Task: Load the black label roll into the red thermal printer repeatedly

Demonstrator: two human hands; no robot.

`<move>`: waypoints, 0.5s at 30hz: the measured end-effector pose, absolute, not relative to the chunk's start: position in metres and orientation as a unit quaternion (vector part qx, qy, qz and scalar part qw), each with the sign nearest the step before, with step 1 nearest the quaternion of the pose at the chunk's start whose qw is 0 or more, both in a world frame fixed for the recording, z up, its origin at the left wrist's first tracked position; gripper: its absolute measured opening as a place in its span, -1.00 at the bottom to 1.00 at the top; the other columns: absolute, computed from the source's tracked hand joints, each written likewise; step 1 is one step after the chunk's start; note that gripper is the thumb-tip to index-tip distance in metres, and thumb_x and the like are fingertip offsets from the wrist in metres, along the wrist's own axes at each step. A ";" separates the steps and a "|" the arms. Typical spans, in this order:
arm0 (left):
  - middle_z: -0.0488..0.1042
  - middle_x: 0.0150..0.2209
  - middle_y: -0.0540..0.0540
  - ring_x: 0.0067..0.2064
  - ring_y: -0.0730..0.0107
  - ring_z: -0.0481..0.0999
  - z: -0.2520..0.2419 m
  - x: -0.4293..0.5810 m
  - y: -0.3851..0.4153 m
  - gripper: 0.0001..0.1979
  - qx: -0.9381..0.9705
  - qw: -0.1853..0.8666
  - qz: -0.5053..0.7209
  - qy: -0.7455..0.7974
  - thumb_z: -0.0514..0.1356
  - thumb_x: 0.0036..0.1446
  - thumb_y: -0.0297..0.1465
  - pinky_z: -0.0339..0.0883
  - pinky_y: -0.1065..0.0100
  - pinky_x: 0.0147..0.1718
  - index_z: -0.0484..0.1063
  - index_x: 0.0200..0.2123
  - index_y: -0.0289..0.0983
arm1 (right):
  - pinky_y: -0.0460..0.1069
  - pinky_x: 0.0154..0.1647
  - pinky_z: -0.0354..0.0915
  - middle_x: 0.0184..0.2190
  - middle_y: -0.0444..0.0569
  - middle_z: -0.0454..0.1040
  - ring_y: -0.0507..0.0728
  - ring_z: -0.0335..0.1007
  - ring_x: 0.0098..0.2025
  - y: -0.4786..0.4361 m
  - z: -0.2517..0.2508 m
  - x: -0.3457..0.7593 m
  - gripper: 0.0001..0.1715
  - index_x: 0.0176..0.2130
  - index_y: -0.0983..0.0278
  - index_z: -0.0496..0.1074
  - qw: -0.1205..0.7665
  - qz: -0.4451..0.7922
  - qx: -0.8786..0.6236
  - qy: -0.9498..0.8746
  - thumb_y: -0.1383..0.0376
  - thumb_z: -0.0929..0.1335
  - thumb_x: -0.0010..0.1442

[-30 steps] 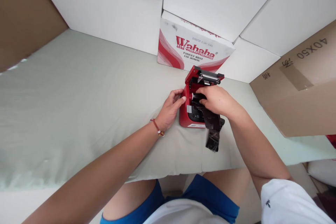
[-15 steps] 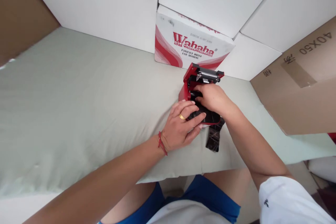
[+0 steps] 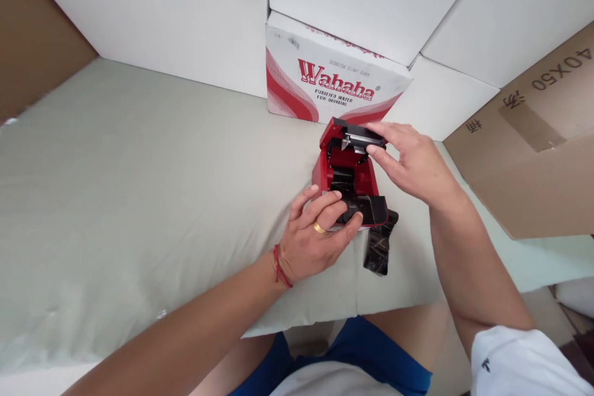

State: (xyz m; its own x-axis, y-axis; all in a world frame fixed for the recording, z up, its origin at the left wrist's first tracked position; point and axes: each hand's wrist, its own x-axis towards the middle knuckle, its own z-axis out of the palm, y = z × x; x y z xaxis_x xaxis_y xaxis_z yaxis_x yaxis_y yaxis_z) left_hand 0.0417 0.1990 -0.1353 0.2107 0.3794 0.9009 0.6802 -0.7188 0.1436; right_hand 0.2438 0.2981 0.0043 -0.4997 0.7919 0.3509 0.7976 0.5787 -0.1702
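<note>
A red box-shaped device (image 3: 317, 172) with a black-and-red hinged lid stands on the cloth, its lid raised. A metal bar and a roller show on the lid's underside. Black film (image 3: 343, 180) lies inside the red cavity, and a crinkled black strip (image 3: 381, 242) hangs from the front onto the cloth. My left hand (image 3: 320, 229), with a gold ring and a red cord bracelet, grips the front edge, its fingers over the black film; its thumb is hidden. My right hand (image 3: 413, 164) holds the lid's right end between thumb and fingers.
Behind the device stands a white and red Wahaha water carton (image 3: 338, 83) against stacked white boxes (image 3: 185, 18). A brown cardboard box (image 3: 547, 154) is at the right, another brown surface (image 3: 37, 37) at the left. Pale green cloth (image 3: 162, 198) covers the surface, whose front edge is near my legs.
My right hand has come out of the device's cavity and moved up and right onto the lid. The red interior and black film are now exposed. My left hand stays at the front edge.
</note>
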 end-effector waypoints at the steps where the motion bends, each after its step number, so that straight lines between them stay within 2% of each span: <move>1: 0.65 -0.10 -0.02 0.18 0.28 0.59 -0.136 0.042 0.199 -0.76 -0.764 0.141 -0.523 -0.350 0.28 0.36 -0.44 0.23 0.08 0.45 0.59 0.04 -0.07 | 0.29 0.31 0.47 0.19 0.07 0.69 0.33 0.62 0.22 0.292 0.004 0.246 -0.55 0.24 0.22 0.59 0.197 -0.007 -0.458 -0.867 0.16 0.35 0.48; 5: 0.65 -0.07 -0.01 0.18 0.27 0.59 -0.138 0.044 0.197 -0.73 -0.755 0.131 -0.531 -0.361 0.31 0.33 -0.45 0.24 0.07 0.44 0.59 0.03 -0.03 | 0.21 0.34 0.49 0.11 -0.03 0.74 0.26 0.68 0.18 0.257 0.004 0.256 -0.60 0.20 0.21 0.62 0.160 0.001 -0.444 -0.882 0.25 0.29 0.53; 8: 0.64 -0.07 -0.03 0.19 0.25 0.58 -0.139 0.045 0.196 -0.69 -0.755 0.124 -0.533 -0.362 0.35 0.28 -0.49 0.24 0.06 0.45 0.60 0.03 -0.04 | 0.19 0.35 0.50 0.05 0.02 0.76 0.27 0.67 0.20 0.240 -0.002 0.263 -0.56 0.21 0.30 0.60 0.111 -0.011 -0.403 -0.909 0.36 0.26 0.52; 11: 0.61 -0.11 -0.06 0.19 0.25 0.56 -0.138 0.046 0.195 -0.74 -0.754 0.120 -0.536 -0.361 0.31 0.31 -0.50 0.24 0.07 0.46 0.63 0.00 -0.08 | 0.21 0.31 0.54 -0.03 0.09 0.77 0.28 0.73 0.09 0.233 -0.008 0.261 -0.54 0.17 0.34 0.61 0.087 -0.051 -0.379 -0.920 0.47 0.24 0.46; 15: 0.57 -0.12 -0.06 0.19 0.27 0.54 -0.136 0.047 0.194 -0.74 -0.751 0.108 -0.537 -0.368 0.27 0.33 -0.52 0.25 0.09 0.47 0.64 -0.03 -0.09 | 0.17 0.24 0.58 -0.13 0.18 0.77 0.28 0.78 -0.09 0.233 -0.005 0.250 -0.56 -0.03 0.39 0.65 0.060 -0.095 -0.353 -0.929 0.56 0.23 0.36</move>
State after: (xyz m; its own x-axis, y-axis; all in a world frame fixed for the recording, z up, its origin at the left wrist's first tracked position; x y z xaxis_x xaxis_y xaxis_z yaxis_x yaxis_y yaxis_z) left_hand 0.0470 0.1937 -0.1361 0.1526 0.4371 0.8864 0.6688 -0.7060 0.2330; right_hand 0.2500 0.2328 -0.0054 -0.7443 0.6435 0.1790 0.6664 0.7333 0.1348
